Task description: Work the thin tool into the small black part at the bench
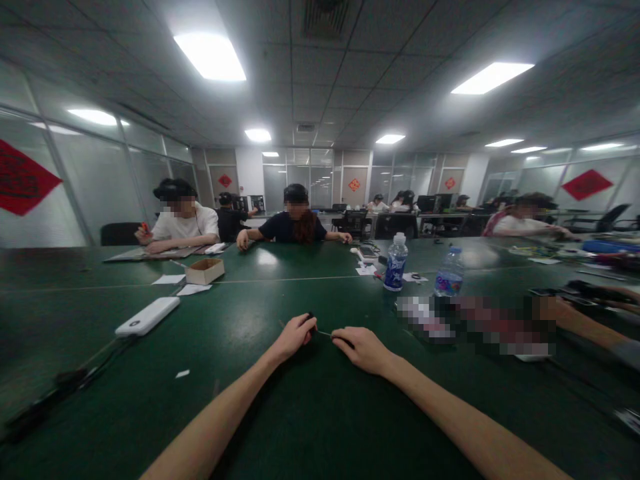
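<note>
Both my hands rest on the dark green table, close together near its middle. My left hand is closed in a pinch on a small dark piece. My right hand is closed too, its fingers on a small dark object. A thin wire or rod runs between the two hands. What the small pieces are is too small to make out.
A white power bank with a cable lies at left, a small cardboard box and paper slips beyond it. Two water bottles stand at centre right. Several people sit along the far side; another person's arm lies at right.
</note>
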`<state>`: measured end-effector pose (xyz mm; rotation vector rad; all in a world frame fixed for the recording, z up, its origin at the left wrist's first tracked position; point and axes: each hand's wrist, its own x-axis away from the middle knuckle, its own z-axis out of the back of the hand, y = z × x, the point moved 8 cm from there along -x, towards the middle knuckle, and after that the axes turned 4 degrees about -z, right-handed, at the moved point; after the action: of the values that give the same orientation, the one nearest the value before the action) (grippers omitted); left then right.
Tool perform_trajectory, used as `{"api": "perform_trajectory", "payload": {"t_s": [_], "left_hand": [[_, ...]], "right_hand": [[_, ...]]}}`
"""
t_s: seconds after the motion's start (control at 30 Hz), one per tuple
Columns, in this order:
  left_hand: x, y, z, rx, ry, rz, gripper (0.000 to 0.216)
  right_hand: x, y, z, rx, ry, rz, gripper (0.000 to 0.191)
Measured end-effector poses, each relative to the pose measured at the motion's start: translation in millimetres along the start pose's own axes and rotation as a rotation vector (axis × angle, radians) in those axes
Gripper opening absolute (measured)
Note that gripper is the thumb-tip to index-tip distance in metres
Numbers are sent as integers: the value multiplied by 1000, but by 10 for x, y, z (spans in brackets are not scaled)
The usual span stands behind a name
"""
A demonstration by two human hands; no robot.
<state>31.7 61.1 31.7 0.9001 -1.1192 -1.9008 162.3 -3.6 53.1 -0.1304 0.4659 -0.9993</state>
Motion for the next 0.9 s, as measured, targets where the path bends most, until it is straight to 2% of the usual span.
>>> {"api": "perform_trajectory", "payload": {"t_s": [0.33, 0.9], "left_hand": [[-7, -19, -11, -28, -9, -4, 27], [-12, -35, 1, -35, -9, 13, 23]], "right_hand": [[19, -17, 12, -27, -20, 34, 30], [-3, -48, 27, 20, -40, -23, 32]]}}
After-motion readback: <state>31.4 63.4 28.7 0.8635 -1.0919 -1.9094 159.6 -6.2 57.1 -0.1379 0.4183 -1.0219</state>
